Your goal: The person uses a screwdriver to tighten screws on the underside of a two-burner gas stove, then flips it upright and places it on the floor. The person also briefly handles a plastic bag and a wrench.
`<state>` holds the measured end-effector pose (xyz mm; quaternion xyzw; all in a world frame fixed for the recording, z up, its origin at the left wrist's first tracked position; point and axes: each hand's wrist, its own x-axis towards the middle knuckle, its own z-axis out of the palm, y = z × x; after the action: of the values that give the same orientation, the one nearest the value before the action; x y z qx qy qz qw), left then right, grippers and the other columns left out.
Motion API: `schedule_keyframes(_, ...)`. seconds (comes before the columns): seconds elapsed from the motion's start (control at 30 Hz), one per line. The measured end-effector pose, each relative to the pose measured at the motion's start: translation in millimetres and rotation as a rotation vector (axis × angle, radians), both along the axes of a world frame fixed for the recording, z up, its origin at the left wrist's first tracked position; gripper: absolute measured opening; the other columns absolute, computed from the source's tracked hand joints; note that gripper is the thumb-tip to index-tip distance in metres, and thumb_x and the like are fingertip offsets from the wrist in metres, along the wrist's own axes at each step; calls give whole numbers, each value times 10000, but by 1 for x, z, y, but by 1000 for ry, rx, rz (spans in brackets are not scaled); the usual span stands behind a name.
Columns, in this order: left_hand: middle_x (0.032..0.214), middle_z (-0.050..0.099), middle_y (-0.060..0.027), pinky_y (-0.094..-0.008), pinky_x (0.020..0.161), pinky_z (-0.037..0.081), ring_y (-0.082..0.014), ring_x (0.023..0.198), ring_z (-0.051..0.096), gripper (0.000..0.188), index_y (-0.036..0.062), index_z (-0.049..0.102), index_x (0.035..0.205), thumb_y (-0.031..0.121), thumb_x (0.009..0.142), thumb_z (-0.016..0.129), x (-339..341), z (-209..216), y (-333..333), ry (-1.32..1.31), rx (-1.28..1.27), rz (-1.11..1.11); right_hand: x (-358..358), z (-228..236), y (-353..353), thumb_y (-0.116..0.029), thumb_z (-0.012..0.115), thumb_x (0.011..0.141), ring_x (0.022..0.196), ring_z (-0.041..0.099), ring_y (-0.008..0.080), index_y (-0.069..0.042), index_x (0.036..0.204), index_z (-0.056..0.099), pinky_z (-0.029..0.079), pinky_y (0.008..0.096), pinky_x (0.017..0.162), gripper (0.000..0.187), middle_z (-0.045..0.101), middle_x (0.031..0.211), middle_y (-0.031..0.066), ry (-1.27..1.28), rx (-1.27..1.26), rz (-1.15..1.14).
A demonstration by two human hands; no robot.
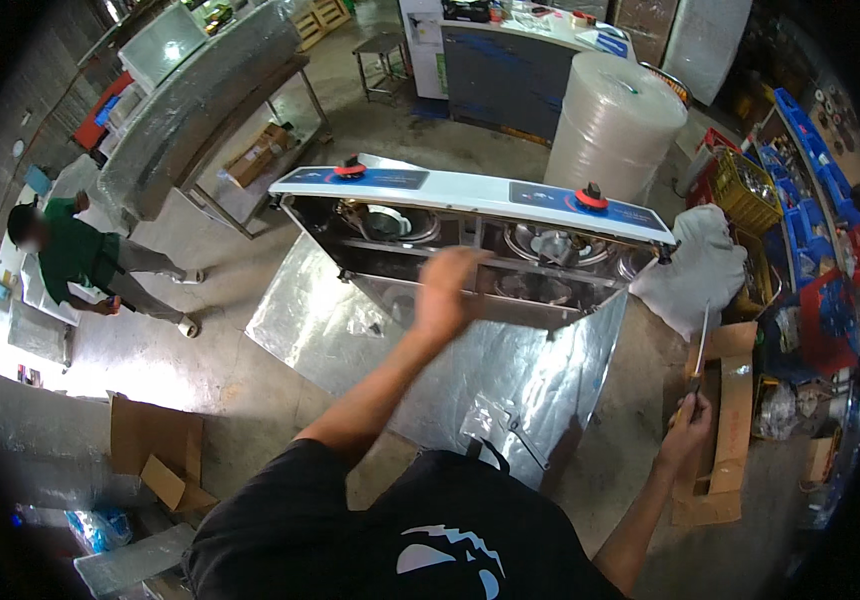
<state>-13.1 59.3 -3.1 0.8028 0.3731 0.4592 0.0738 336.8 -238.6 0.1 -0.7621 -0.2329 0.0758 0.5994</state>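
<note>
A two-burner gas stove (550, 215) stands tipped on its side, its open underside toward me and its white front panel with two red knobs on top. My left hand (447, 297) reaches to the middle of that underside. Its fingers are smeared by motion, so whether they grip anything does not show. Held out to the right, my right hand (688, 425) is closed round the handle of a screwdriver (703, 345), whose long shaft points away from me. Below the stove lies a shiny silver sheet (430, 375); a small clear plastic bag (483, 415) and a wrench-like metal tool (527, 443) rest on it.
An open cardboard box (735, 440) lies beside my right hand. Farther off are a white sack (695, 260), a bubble-wrap roll (615, 125) and shelves with blue bins (805, 190). A person in green (80, 260) stands at the left, near a long metal table (220, 120).
</note>
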Motion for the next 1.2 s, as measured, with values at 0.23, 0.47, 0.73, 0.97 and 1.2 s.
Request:
schedule_keyframes(0.23,1132,640,-171,-464,905,491,-358,1087,606,248,81,663,1087,228,889,691,-178,-125,22,190,-629,673,-9,24,47,-202,598,1005,626,442,47,-13,1093,617,353,210,528,209,592,844,3,46,137,28)
schedule_keyframes(0.47,1119,637,-187,-466,926,491,-358,1108,603,404,87,684,1093,413,856,716,-243,-217,12,269,-1043,783,-79,8,57,-223,604,1001,606,401,27,-22,1174,615,313,207,511,265,532,811,-30,140,50,93)
schedule_keyframes(0.73,1033,682,-131,-392,799,562,-267,942,675,247,37,695,995,244,874,638,-184,-194,9,-9,-1039,345,-147,-57,55,-133,687,937,708,494,83,-75,873,526,424,224,675,183,541,839,-14,130,20,481)
schedule_keyframes(0.97,1096,654,-137,-413,927,553,-283,1060,675,181,7,564,1126,89,976,506,-35,-115,-96,-770,-1594,-640,-177,-63,56,-195,697,942,530,492,61,-45,967,606,433,250,476,177,554,722,-11,673,-203,554)
schedule_keyframes(1.2,1211,636,-161,-394,945,549,-298,1096,665,232,4,556,1192,78,995,460,31,-102,-183,-921,-1851,-842,-154,-69,20,-167,681,951,514,516,61,4,1050,651,425,234,471,199,595,715,-5,650,-226,447)
